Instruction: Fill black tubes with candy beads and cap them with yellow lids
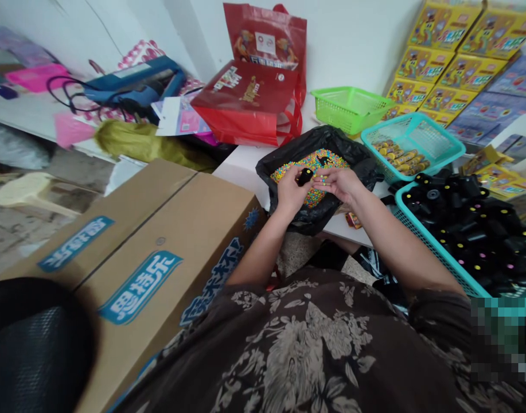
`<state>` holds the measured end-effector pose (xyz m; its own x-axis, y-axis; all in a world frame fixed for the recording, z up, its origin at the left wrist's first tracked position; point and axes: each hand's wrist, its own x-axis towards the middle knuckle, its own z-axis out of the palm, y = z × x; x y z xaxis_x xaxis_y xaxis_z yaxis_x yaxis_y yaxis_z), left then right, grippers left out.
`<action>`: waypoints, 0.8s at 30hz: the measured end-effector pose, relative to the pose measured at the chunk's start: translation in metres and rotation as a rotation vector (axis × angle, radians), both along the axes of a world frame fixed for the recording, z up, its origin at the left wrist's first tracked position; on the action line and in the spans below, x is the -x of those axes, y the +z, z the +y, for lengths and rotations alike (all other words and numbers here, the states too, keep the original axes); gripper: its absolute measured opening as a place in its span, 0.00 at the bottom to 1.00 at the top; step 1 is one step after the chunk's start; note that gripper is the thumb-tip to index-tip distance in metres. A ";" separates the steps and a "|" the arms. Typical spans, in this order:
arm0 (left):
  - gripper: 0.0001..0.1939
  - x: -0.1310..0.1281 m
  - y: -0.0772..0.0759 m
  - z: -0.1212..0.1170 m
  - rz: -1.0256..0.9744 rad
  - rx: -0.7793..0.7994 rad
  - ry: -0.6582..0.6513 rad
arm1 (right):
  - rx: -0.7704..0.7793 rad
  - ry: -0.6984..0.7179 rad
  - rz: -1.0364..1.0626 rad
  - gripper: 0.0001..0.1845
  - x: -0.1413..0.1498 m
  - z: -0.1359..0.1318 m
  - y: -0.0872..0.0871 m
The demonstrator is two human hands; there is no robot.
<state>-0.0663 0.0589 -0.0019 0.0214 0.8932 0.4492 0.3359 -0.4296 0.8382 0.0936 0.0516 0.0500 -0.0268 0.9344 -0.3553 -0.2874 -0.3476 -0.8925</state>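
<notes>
My left hand [289,188] is closed around a small black plastic container [304,176] with a yellow spot at its end. Close beside it, my right hand [342,182] has its fingers together, with a few small coloured balls [322,180] on them. Both hands are over a black plastic bag [325,221], which is spread wide and holds a heap of tiny multicoloured balls [288,166]. Something black lies partly on the heap at its far side. The palm of my right hand is hidden.
Right of the bag, a turquoise basket [400,212] is heaped with black containers [469,229]. Behind it another turquoise basket [443,146] holds yellow tubes [402,159]. A green basket [351,109], red bags [254,103] and yellow boxes [443,69] stand farther back. A large carton [159,229] is at left.
</notes>
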 end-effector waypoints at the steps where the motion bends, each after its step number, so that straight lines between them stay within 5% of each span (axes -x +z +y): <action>1: 0.14 -0.001 0.000 -0.001 0.000 -0.001 0.010 | -0.016 0.005 -0.021 0.19 0.000 0.001 -0.001; 7: 0.15 0.001 -0.007 0.002 -0.058 -0.009 0.051 | -0.193 -0.023 -0.354 0.10 0.000 0.015 -0.015; 14: 0.15 0.002 -0.020 0.009 -0.104 -0.040 0.090 | -0.662 0.093 -0.915 0.11 -0.012 0.031 -0.015; 20: 0.14 0.001 -0.019 0.005 -0.101 -0.026 0.081 | -0.735 0.211 -0.982 0.16 -0.018 0.033 -0.007; 24: 0.11 0.003 -0.013 0.006 0.069 -0.031 0.081 | -0.662 -0.024 -0.767 0.14 -0.021 0.023 -0.004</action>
<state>-0.0694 0.0646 -0.0145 -0.0184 0.8788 0.4769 0.4266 -0.4245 0.7986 0.1145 0.0750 0.0455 0.0126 0.9472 0.3205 0.4435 0.2820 -0.8508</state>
